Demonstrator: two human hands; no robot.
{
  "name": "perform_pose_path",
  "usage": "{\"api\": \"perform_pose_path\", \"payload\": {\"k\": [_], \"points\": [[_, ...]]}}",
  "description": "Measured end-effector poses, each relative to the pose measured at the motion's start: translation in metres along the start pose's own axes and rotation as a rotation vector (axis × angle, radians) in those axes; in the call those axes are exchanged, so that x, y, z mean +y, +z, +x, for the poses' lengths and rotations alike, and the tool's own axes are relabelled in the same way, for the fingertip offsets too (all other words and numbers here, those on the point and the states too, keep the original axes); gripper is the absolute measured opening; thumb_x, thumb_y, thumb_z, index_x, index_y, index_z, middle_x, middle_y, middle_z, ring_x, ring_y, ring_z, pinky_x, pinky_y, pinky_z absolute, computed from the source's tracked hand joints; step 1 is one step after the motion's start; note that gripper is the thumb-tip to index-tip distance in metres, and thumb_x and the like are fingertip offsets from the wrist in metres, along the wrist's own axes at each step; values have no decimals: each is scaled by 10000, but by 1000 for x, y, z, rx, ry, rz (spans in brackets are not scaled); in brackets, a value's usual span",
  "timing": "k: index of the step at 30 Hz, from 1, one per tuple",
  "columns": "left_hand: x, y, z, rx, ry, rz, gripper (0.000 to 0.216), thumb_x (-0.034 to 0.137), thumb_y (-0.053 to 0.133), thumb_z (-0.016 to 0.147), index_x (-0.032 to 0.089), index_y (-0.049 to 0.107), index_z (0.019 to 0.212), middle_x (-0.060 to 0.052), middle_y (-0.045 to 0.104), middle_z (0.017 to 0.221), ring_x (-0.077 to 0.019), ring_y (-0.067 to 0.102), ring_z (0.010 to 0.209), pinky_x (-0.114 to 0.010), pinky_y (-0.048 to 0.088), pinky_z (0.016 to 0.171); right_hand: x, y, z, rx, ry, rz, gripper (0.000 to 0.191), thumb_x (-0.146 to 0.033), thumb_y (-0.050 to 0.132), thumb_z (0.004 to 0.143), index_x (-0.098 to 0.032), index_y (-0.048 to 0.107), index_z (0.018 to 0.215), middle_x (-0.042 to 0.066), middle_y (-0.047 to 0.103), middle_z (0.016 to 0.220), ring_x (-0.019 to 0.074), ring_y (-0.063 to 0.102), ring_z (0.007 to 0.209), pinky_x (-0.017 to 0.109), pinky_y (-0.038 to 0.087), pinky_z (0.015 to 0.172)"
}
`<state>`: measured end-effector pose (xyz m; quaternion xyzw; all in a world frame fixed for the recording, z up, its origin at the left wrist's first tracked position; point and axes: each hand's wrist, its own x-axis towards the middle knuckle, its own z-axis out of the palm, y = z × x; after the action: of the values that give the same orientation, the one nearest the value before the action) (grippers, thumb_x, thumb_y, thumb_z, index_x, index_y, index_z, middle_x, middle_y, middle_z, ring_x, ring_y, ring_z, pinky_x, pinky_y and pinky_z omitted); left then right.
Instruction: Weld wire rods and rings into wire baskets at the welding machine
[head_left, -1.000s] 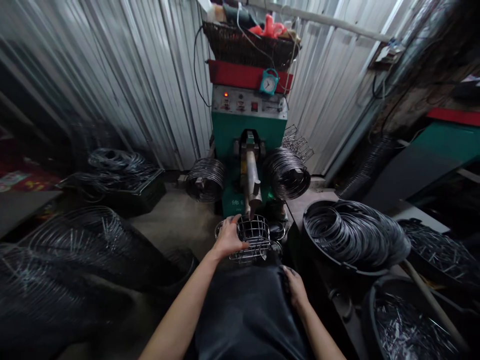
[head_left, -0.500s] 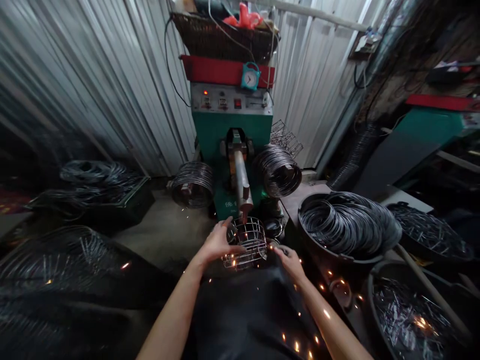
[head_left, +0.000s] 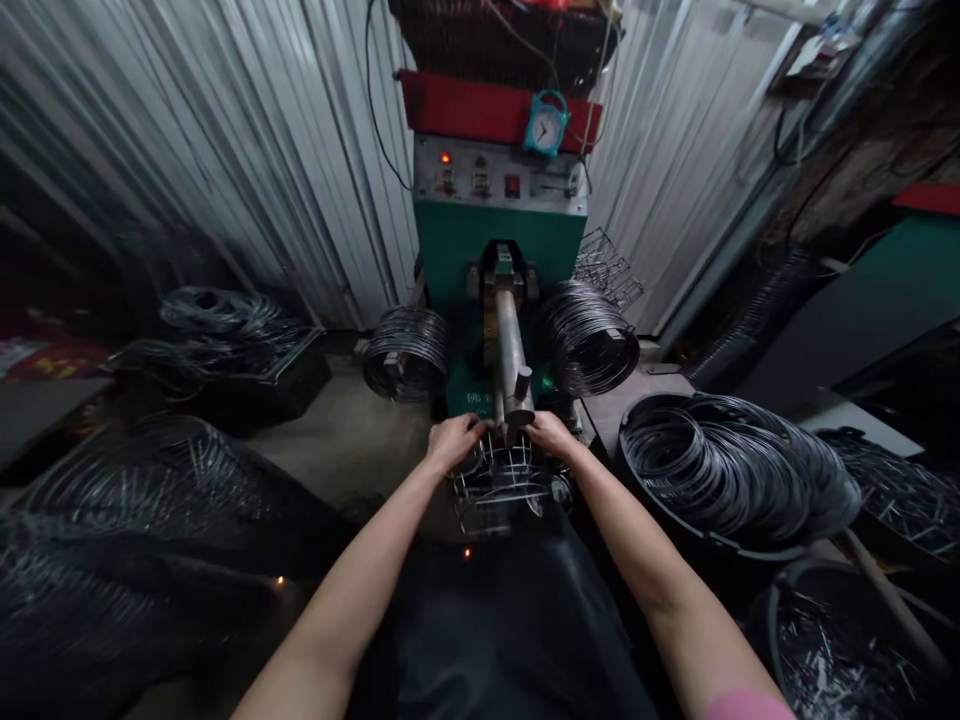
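Observation:
A small wire basket (head_left: 504,492) sits tilted under the welding arm (head_left: 511,345) of a green machine. My left hand (head_left: 454,441) is closed on the basket's far left edge, thumb and fingers at the wires. At the far right edge, my right hand (head_left: 551,434) is closed on the wires too, its fingertips partly hidden by the arm's end. The electrode tip comes down between my hands, over the wires; whether it touches them I cannot tell.
Wire coils (head_left: 406,352) hang left of the machine, and more coils (head_left: 589,338) hang right. A tub (head_left: 646,500) of wire rings stands at right, near a bucket (head_left: 776,625) of short metal pieces. Bagged wirework (head_left: 172,500) lies left. An alarm clock (head_left: 545,127) hangs above.
Both hands have moved toward the arm's end. My right hand has come in from near the basket's right side to its far edge. The many flying sparks have thinned to a few. The view has shifted.

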<state>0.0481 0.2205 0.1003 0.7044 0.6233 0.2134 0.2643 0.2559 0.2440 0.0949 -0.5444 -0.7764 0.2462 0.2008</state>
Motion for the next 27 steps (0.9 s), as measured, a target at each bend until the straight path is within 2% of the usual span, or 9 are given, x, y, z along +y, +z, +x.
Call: {"api": "perform_pose_path", "payload": {"k": [3, 5, 10, 13, 15, 17, 21, 24, 27], "points": [[-8, -11, 4, 97, 4, 3, 420, 520, 400, 827, 233, 620, 1041, -92, 608, 1130, -282, 509, 1091, -405, 388, 883, 1, -3, 6, -2, 12, -40, 229, -290, 535, 812, -135, 677, 722, 34, 636, 674, 150, 520, 652, 225, 321, 578], [-26, -20, -3, 65, 70, -28, 406, 475, 432, 818, 224, 610, 1083, -86, 581, 1196, -257, 481, 1146, -378, 367, 947, 4, -9, 6, -11, 5, -52, 233, -311, 552, 803, -137, 669, 702, 33, 622, 654, 146, 507, 637, 228, 308, 577], [-76, -11, -49, -324, 154, -333, 389, 448, 569, 716, 193, 645, 1000, -53, 675, 1028, -222, 595, 980, -329, 442, 892, 17, -19, -5, -19, -11, -52, 293, -404, 541, 802, -153, 636, 683, 4, 575, 613, 120, 454, 597, 224, 289, 570], [-77, 6, -74, -258, 109, -441, 326, 423, 566, 726, 184, 656, 930, -44, 692, 940, -208, 615, 915, -326, 459, 862, 18, -17, -16, -56, -43, -38, 345, -440, 486, 815, -156, 596, 654, -12, 521, 586, 110, 418, 575, 224, 282, 555], [-67, 5, -91, -191, 131, -435, 258, 380, 564, 732, 185, 665, 868, -40, 694, 893, -201, 619, 881, -319, 462, 849, 15, -15, -25, -79, -73, -4, 388, -483, 456, 812, -158, 566, 632, -17, 486, 573, 111, 406, 569, 228, 286, 551], [-57, -12, -110, -202, 213, -361, 205, 330, 568, 734, 194, 671, 847, -35, 687, 876, -187, 620, 846, -297, 466, 815, 10, -15, -34, -88, -93, 49, 425, -538, 449, 793, -163, 546, 620, -16, 469, 568, 117, 407, 571, 234, 299, 552], [-55, -73, -155, -210, 317, -76, 178, 255, 514, 785, 207, 666, 864, -30, 660, 855, -148, 607, 794, -240, 453, 751, -2, -12, -51, -70, -66, 157, 487, -632, 460, 745, -167, 538, 622, -3, 472, 573, 130, 419, 575, 237, 322, 535], [-79, -107, -177, -130, 196, 197, 170, 207, 508, 791, 189, 652, 880, -31, 656, 861, -141, 601, 800, -229, 434, 754, -14, -2, -63, -87, -41, 213, 503, -654, 459, 735, -169, 538, 629, 0, 482, 580, 136, 434, 579, 233, 341, 534], [-119, -113, -179, -96, -70, 448, 122, 188, 570, 756, 194, 642, 854, -16, 667, 877, -148, 605, 840, -223, 423, 770, -29, 13, -73, -104, -25, 254, 497, -648, 466, 731, -170, 538, 619, 1, 494, 578, 143, 455, 583, 235, 364, 545]]}}
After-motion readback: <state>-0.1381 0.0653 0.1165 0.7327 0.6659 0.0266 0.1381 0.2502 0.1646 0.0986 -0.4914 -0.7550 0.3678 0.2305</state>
